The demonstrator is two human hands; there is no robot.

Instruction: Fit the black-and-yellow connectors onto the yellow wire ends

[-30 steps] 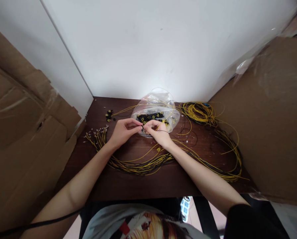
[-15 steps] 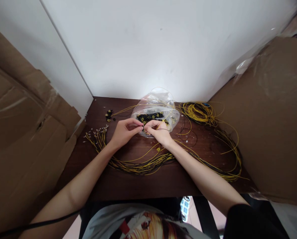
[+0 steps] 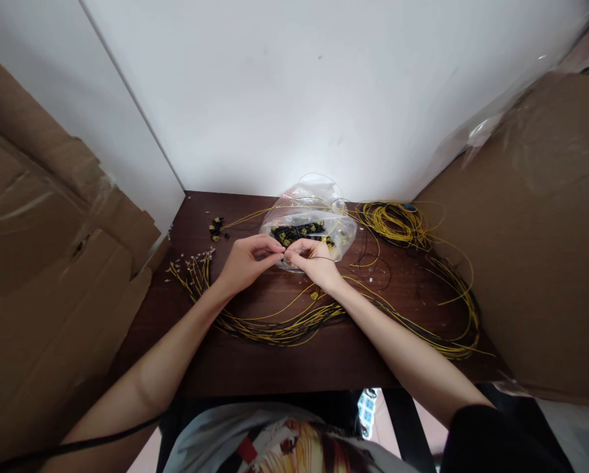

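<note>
My left hand (image 3: 248,263) pinches with thumb and forefinger, and whatever lies between those tips is too small to make out. Close against it, the fingertips of my right hand (image 3: 319,266) are pressed together. A thin black wire (image 3: 327,257) crosses the right hand and seems to run into its pinch. Just behind both hands lies a clear plastic bag (image 3: 346,226) with small black and yellow parts (image 3: 297,231) in it. A bundle of yellow and black wires (image 3: 284,334) curves across the table in front of the hands and passes beneath my right forearm.
On the dark wooden table (image 3: 255,371) a coil of yellow wire (image 3: 396,223) lies back right. Several black and yellow pieces (image 3: 216,228) sit back left. One yellow piece (image 3: 315,296) rests near the bundle. Cardboard (image 3: 52,276) stands left, more cardboard (image 3: 536,230) right, a white wall (image 3: 294,98) behind.
My right fingertips have shifted very slightly left, towards the left ones. A dark speck between the fingertips shows less now. The wires and bag have not moved.
</note>
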